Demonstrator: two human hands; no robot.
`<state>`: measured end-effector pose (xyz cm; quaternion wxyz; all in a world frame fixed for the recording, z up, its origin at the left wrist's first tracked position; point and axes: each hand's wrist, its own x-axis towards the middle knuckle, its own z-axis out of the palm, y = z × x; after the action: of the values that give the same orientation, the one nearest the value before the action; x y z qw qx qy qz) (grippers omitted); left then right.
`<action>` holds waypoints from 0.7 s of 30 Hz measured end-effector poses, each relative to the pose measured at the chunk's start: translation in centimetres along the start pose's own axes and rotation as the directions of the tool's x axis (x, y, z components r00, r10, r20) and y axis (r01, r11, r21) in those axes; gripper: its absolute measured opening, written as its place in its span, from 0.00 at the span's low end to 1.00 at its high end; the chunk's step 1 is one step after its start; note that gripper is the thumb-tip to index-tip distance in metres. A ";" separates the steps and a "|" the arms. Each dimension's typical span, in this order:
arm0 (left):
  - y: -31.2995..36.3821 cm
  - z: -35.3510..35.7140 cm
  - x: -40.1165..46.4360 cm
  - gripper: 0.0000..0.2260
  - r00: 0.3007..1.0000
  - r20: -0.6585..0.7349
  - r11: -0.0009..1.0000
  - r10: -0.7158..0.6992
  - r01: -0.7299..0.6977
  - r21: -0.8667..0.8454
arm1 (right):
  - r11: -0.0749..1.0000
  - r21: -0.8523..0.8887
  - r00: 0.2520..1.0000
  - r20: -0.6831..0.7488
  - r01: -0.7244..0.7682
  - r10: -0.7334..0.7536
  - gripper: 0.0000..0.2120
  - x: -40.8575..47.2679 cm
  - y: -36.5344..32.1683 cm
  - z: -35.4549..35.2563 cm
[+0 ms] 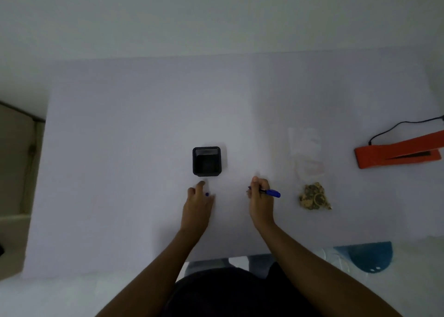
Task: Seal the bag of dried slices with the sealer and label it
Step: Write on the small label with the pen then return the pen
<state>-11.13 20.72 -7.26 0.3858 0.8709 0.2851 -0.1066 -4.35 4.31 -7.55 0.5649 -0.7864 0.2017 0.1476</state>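
White bench point(120, 148): right hand point(260, 203) grips a blue pen point(272, 193), left hand point(198, 206) fingers pinch its cap point(207, 194), bag of dried slices point(313, 196) nearby.

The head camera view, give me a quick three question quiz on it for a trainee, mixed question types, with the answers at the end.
1. True or false: the right hand grips the blue pen.
2. Which thing lies nearest the orange sealer? A) the black tub B) the bag of dried slices C) the pen cap
3. Fill in: the pen cap lies at the fingertips of the ___ hand.

Key: 1 true; 2 B; 3 left.
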 end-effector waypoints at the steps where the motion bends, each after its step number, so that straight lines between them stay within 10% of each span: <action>1: 0.0 0.1 0.2 0.17 1.000 0.000 1.000 -0.008 0.008 -0.030 | 1.000 -0.010 1.000 0.012 0.008 -0.008 0.16 -0.2 -0.2 0.0; 13: 4.6 -4.5 -2.5 0.09 0.992 0.058 0.712 -0.111 0.120 -0.692 | 0.984 0.150 0.969 0.213 0.093 -0.124 0.18 -3.5 -9.2 -0.1; 21: 7.2 -10.1 -4.1 0.11 0.998 0.052 0.592 -0.047 0.069 -0.803 | 0.944 0.270 0.944 0.214 0.190 -0.251 0.19 -6.5 -15.4 0.2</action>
<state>-10.64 22.52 5.70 0.7367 0.5926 0.3257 0.0097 -2.63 9.79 8.12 0.6912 -0.7039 0.0573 0.1530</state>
